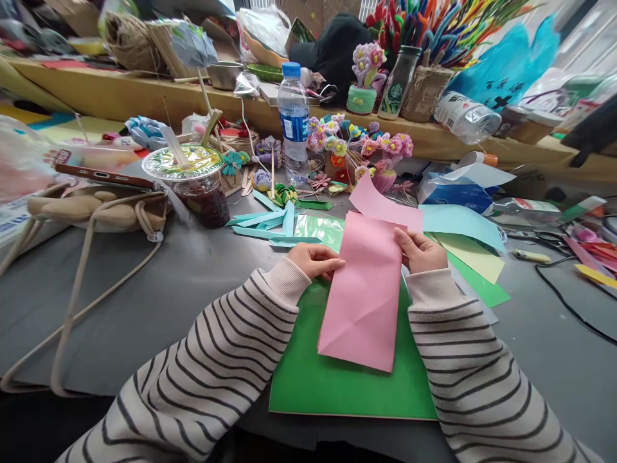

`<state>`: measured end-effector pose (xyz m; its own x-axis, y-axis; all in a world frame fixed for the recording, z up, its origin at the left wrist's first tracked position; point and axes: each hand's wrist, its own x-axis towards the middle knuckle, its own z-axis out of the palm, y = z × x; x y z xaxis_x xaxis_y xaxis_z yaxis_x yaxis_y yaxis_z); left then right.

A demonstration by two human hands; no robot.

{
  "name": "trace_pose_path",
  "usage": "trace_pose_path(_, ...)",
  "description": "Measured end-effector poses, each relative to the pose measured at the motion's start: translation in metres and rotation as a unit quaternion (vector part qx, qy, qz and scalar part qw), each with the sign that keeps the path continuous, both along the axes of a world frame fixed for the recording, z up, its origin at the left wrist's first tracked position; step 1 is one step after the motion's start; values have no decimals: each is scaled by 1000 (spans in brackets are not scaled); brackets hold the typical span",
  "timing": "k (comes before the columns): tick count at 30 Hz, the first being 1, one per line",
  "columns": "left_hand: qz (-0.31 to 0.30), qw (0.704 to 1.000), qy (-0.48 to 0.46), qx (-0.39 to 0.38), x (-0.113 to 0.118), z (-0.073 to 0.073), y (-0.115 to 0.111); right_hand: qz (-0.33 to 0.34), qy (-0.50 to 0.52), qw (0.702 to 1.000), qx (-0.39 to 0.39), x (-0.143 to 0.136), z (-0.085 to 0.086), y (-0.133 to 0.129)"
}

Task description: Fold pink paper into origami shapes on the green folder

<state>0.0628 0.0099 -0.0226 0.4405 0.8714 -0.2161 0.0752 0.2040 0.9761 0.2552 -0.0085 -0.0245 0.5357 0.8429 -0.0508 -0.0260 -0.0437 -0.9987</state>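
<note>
A folded sheet of pink paper [362, 292] is held up between my two hands, over a green sheet [351, 397] on the table. My left hand [315, 260] pinches its left edge between thumb and fingers. At its upper right edge, my right hand [420, 251] grips it with the thumb in front. A crease runs slantwise across the lower half of the pink paper. Behind it lies a curved pink strip [380, 204]. Folded light-blue paper strips [270, 220] lie beyond my left hand, and a light-blue sheet [460, 225] lies beyond my right.
A lidded cup of dark drink [205, 202] and a beige bag [96, 209] with a phone [103, 175] are at the left. A water bottle [294, 128] stands at the back near fuzzy flowers [337, 135]. Scissors [544, 239] and a black cord [563, 299] lie at the right.
</note>
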Motion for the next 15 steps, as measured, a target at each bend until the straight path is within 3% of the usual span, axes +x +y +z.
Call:
trace_pose_path(4, 105, 994, -41, -2, 1, 0, 0, 178, 7, 981, -76, -4, 5, -7)
trace_pose_path(6, 145, 988, -60, -5, 1, 1, 0, 236, 6, 968, -90, -7, 7, -12)
trace_pose_path(9, 170, 982, -76, -3, 2, 2, -1, 242, 20, 966, -92, -10, 7, -18)
trace_pose_path(15, 154, 984, -84, -15, 0, 0, 1, 217, 11, 970, -107, -8, 1, -15)
